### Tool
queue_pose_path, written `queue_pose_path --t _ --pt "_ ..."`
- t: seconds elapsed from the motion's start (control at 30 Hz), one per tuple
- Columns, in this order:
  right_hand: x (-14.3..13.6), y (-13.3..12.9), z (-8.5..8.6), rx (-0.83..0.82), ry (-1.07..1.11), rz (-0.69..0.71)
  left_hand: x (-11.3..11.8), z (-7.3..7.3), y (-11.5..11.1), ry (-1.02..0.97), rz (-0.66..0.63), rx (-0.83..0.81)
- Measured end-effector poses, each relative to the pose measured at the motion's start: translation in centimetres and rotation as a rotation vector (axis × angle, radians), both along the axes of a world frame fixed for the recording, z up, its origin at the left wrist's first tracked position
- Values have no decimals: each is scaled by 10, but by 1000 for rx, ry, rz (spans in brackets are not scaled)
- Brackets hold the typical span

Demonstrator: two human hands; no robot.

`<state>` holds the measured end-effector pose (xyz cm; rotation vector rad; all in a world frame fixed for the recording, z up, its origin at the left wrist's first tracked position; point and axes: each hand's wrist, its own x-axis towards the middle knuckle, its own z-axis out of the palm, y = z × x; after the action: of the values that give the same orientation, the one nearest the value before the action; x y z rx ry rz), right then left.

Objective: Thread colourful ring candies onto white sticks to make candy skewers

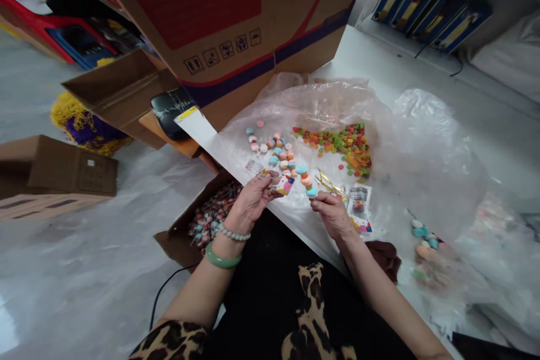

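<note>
My left hand (255, 197) pinches a small clear packet with a colourful dotted print (286, 184) above the table's front edge. Just to its right, my right hand (331, 211) grips the lower end of a short stick of stacked pastel discs (306, 180), held upright at a tilt. Behind my hands, more pastel disc strands (282, 149) lie on clear plastic sheeting. Gold twist ties (329, 183) rest beside my right fingers, near a small white printed packet (359, 201). Small red, orange and green pieces (354, 146) form a loose pile farther back.
A large cardboard box (253, 22) stands behind the plastic sheeting (392, 152). Below the table's left edge, an open box (181, 239) holds many wrapped sticks. Another strand of discs (424, 233) lies at the right, past a brown cloth (383, 259). Blue folders (430, 11) stand on a shelf.
</note>
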<state>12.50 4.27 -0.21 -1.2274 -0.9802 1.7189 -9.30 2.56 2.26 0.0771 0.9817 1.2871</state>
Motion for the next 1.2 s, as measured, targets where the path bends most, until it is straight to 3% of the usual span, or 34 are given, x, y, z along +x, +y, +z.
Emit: queue_pose_path --t 0.27,0.5,0.7,0.8,0.93,1.07,1.13,1.2 --pt "5 -4 7 113 -8 109 1 -4 5 23 -1 103" --pt "20 -6 0 91 -147 -45 -7 -9 15 95 289 -52" --pt "-3 23 3 214 -338 -6 -8 -11 23 93 282 45" --pt "-18 40 6 192 -397 -63 -11 -8 41 295 245 85" --pt "-18 47 4 94 -359 -118 -12 -2 83 972 34 192" --pt "-1 32 -1 14 -344 -147 -6 -2 132 1721 -480 280" --pt "8 24 -3 -18 -340 -141 -2 -4 151 1920 -755 377" --pt "16 19 -3 -27 -330 -141 0 -5 163 2024 -938 422"
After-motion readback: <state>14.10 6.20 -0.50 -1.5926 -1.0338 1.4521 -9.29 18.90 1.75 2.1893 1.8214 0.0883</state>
